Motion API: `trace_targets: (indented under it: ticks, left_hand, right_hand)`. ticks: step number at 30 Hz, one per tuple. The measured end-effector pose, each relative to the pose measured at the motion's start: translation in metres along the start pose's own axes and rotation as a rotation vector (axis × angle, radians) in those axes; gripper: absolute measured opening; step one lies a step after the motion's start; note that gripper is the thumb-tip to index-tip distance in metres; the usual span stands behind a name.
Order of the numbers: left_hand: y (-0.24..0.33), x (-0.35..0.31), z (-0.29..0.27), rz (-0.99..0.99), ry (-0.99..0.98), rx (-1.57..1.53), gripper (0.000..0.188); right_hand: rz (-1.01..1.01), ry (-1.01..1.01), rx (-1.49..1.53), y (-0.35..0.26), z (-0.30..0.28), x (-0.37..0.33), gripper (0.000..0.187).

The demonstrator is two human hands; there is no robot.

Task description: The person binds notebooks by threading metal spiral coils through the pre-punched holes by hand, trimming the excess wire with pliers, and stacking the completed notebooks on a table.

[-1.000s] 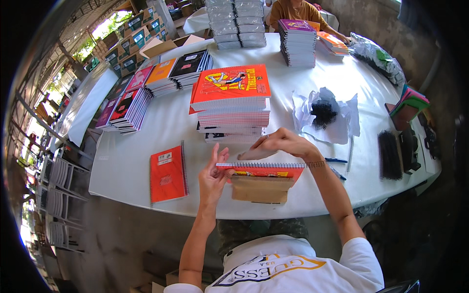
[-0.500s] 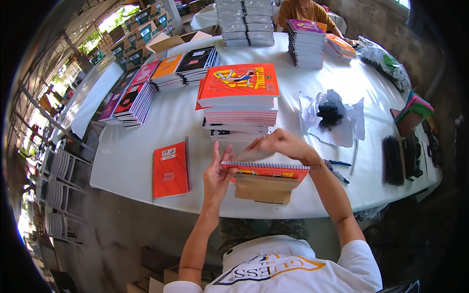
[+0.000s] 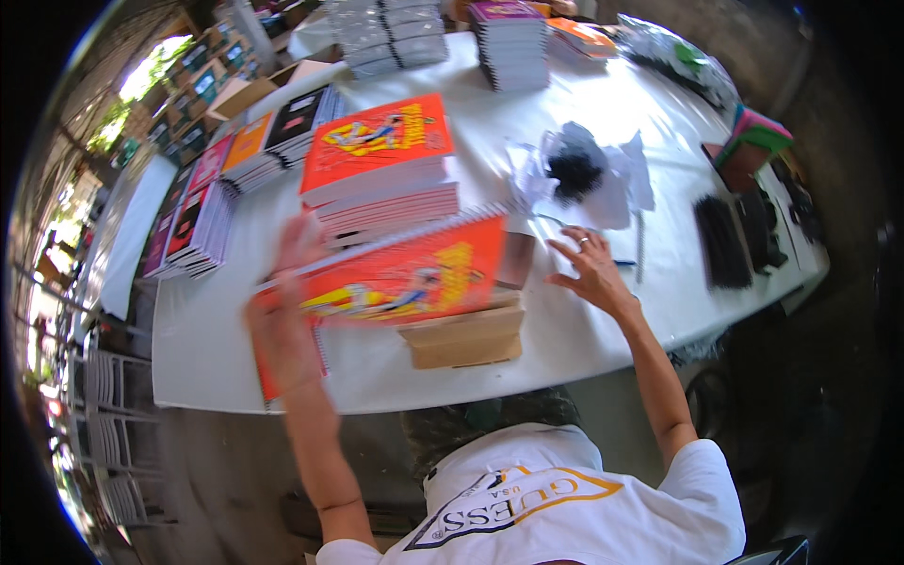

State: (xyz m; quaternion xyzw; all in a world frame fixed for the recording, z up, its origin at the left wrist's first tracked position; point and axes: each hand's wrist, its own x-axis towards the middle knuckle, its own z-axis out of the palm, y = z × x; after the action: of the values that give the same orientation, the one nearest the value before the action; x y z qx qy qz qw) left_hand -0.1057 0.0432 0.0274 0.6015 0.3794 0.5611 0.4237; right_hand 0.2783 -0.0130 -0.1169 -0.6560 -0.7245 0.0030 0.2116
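Observation:
My left hand (image 3: 285,325), blurred by motion, grips the left end of a red spiral notebook (image 3: 424,273) with a yellow and blue sports picture on its cover. The notebook is held tilted above the table, its wire coil along the upper edge. Below it stands a folded brown cardboard support (image 3: 468,339). Another red spiral notebook (image 3: 266,377) lies partly hidden under my left hand and forearm. My right hand (image 3: 595,270) is empty, fingers spread over the table, close to a blue-handled tool (image 3: 623,263) that it mostly hides.
Behind the held notebook rises a stack of red-covered books (image 3: 377,151). Crumpled white paper (image 3: 636,179) holds a pile of black coils (image 3: 574,174). Stacked notebooks (image 3: 200,226) stand at the left, black coils (image 3: 722,242) at the right, and wrapped stacks (image 3: 386,38) at the back.
My left hand has lifted the notebook off the cardboard support and carried it left, turning its cover into view. My right hand has left the coil and moved right, its fingers opening.

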Motion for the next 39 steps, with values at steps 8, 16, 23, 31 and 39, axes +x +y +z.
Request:
trace_targets:
  ticks: [8, 16, 23, 31, 39]
  left_hand:
    - [-0.026, -0.077, 0.068, 0.530, -0.681, 0.862, 0.057]
    - [-0.048, -0.095, 0.098, 0.510, -0.406, 1.091, 0.066]
    - [-0.045, -0.097, 0.104, 0.506, -0.370, 1.077, 0.068]
    - [-0.036, -0.099, 0.091, 0.523, -0.391, 1.101, 0.066]
    - [0.004, -0.048, -0.041, 0.186, 0.057, 0.623, 0.064]
  right_hand:
    - [0.095, 0.177, -0.360, 0.036, 0.000, -0.075, 0.045]
    - [-0.125, 0.124, 0.393, -0.126, -0.061, -0.088, 0.043]
    - [-0.214, 0.169, 0.331, -0.133, -0.053, -0.091, 0.043]
    - [-0.034, -0.532, 1.030, -0.119, -0.077, -0.058, 0.027]
    - [0.182, 0.016, 0.245, -0.027, -0.061, -0.034, 0.025]
